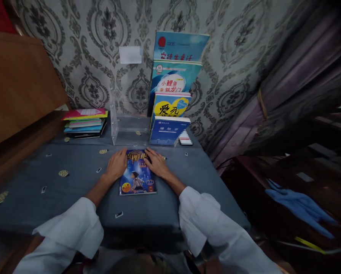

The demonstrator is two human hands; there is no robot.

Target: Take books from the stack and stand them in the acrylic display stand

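A blue comic-style book (137, 175) lies flat on the cloth-covered table in front of me, its cover showing a cartoon figure and yellow lettering. My left hand (117, 164) holds its upper left edge, thumb side against the book. On the opposite side, my right hand (156, 163) grips the upper right edge, with fingers lying over the cover's corner. Just behind the book stands a clear acrylic book rack (130, 127). In its right part a blue booklet (170, 129), a yellow book (173, 104) and two taller blue-green books (174, 74) stand in steps.
A stack of books (86, 123) sits at the table's back left, near a wooden panel (22, 87). A small pixelated item (185, 137) lies right of the rack. Patterned wallpaper rises behind. A purple curtain (253, 110) hangs on the right, above a blue cloth (298, 203).
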